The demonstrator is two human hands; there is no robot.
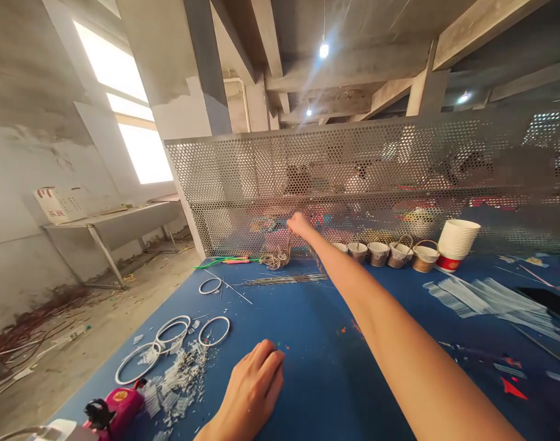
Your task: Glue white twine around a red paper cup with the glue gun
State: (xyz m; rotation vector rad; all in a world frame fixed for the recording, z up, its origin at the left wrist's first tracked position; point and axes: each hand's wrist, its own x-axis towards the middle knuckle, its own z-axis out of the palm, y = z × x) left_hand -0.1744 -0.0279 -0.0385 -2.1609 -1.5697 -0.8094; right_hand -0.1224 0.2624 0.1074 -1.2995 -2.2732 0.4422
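Observation:
My right hand (300,225) is stretched far forward, closed on a strand of brown twine that it lifts above the table. Below it, a loose tangle of twine (275,260) lies by the perforated metal panel. Close to me, my left hand (254,386) rests on the blue tabletop (302,324) with its fingers curled in; whatever they may hold is hidden. Thin brown sticks (286,279) lie in a bundle between the two hands. Left of my left hand are several white rings (214,331) and a heap of small whitish scraps (183,373).
A row of small twine-wrapped cups (378,254), some with handles, and a stack of paper cups (458,240) stand along the perforated panel (362,184). Clear strips (491,300) lie at right. A pink tool (121,407) sits front left; green-and-pink pliers (234,260) lie at the back.

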